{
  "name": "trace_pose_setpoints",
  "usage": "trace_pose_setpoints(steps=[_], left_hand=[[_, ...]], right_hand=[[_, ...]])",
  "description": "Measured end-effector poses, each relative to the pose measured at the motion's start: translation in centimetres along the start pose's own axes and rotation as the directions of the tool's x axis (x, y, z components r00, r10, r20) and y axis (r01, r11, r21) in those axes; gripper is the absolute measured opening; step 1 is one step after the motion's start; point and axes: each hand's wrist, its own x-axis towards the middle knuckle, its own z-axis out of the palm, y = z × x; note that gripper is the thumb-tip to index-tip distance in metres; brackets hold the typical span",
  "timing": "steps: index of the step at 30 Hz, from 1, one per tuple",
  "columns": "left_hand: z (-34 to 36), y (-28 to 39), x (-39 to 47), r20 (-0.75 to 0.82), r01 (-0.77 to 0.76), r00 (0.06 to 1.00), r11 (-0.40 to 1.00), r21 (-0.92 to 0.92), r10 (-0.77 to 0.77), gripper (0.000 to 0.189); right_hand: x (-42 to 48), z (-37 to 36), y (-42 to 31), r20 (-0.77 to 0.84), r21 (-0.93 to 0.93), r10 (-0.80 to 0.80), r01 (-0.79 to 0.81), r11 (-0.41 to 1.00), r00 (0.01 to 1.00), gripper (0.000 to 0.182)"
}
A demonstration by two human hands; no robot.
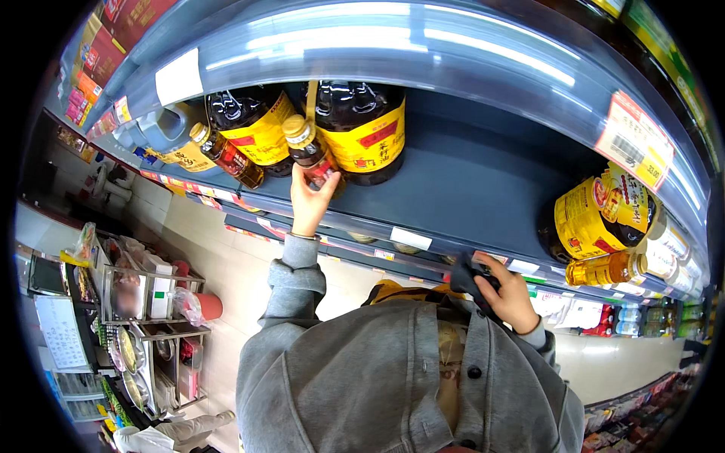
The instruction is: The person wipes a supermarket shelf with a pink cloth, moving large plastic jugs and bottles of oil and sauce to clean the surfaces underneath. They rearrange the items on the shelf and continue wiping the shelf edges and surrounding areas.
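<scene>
My left hand [311, 195] has its fingers around a small dark oil bottle [308, 148] with a gold cap and red label. The bottle is at the shelf's front edge, before a large yellow-labelled jug of cooking oil [362, 133]. Another such jug [255, 127] stands to the left, with a second small bottle [229, 156] leaning in front of it. My right hand [504, 289] grips a black object [467, 277], not clear in kind, near the lower shelf edge. A yellow-labelled jug [603, 212] and a small bottle of golden oil [606, 269] are at the right.
A clear shelf rail with a price tag [637, 139] and a blank white card [179, 78] curves overhead. Blue-grey jugs [170, 133] stand at the far left. On the floor side are a metal rack [153, 323], a red bucket [208, 307] and a person's legs [195, 428].
</scene>
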Motion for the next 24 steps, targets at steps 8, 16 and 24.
trace_pose_setpoints(steps=[8,16,24], left_hand=[[4.3,7.4,-5.9,0.319,-0.141,0.931,0.981,-0.133,0.177,0.062],[1.4,4.0,-0.4,-0.110,-0.354,0.933,0.927,-0.120,0.342,0.028],[4.4,-5.8,12.6,0.316,0.396,0.918,0.499,-0.771,-0.240,0.058]], right_hand=[[9.2,6.1,-5.6,0.311,0.304,0.053,-0.152,0.940,0.949,0.083],[13.3,8.5,-2.7,0.220,0.530,0.139,-0.238,0.814,0.965,0.055],[10.2,4.3,-4.2,0.212,0.472,0.151,-0.236,0.849,0.966,0.045]])
